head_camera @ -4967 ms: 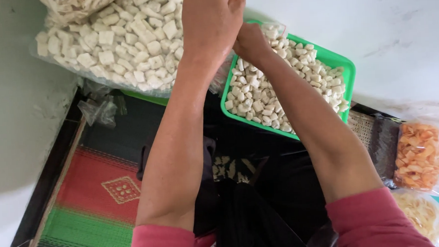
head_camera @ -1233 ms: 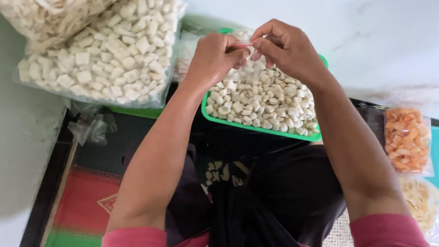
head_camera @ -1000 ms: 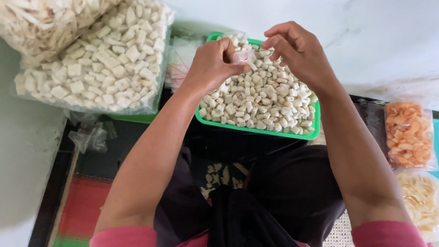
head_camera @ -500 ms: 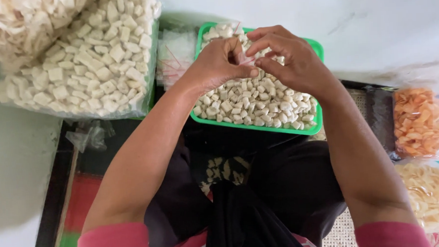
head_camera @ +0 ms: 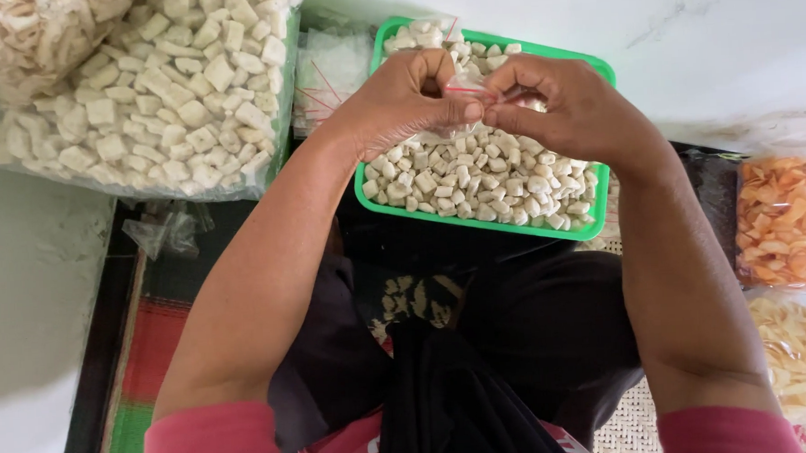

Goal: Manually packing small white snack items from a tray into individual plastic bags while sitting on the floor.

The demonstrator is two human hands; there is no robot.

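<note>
My left hand [head_camera: 402,100] and my right hand [head_camera: 565,106] meet above a green tray [head_camera: 475,225] filled with small white cracker pieces [head_camera: 482,173]. Between the fingertips of both hands I pinch a small clear plastic bag [head_camera: 471,89] with a red strip along its mouth. The bag hangs just over the tray's far half. Whether anything is inside the bag I cannot tell.
A big clear bag of white square crackers [head_camera: 143,93] lies at the left, a stack of small clear bags [head_camera: 333,75] beside the tray. A bag of orange chips [head_camera: 783,223] and a bag of pale chips [head_camera: 803,358] sit at the right. A striped mat [head_camera: 146,355] covers the floor.
My hands came down from the top edge of the view to just above the tray. The right hand opened briefly a second ago, then closed on the small bag again.
</note>
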